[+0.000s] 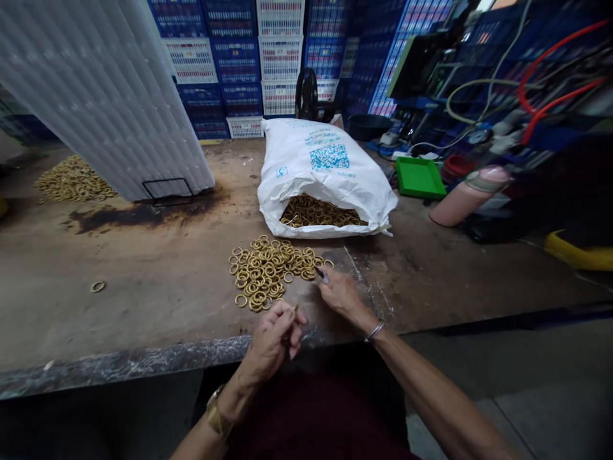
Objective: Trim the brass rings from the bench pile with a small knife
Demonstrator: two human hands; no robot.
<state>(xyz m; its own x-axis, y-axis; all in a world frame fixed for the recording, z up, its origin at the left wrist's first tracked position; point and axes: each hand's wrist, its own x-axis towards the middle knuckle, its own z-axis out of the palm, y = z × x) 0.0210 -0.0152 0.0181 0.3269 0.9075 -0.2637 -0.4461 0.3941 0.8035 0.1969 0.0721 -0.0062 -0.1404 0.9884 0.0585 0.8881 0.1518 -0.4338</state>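
Observation:
A heap of small brass rings [266, 271] lies on the worn wooden bench [143, 275] in front of me. My left hand [275, 338] hovers at the bench's near edge, fingers curled shut around a thin stick-like thing with a brass ring at its tip. My right hand [339, 292] rests on the bench at the heap's right side, pinching a small dark tool whose tip touches the nearest rings. Behind the heap lies a white sack [325, 172] on its side, its mouth open and full of more brass rings [320, 213].
One stray ring [98, 286] lies at the left. A second heap of rings [74, 179] sits far left beside a leaning white corrugated panel [105, 89]. A green tray [420, 177], a pink bottle [467, 197], hoses and stacked crates [280, 57] fill the back and right.

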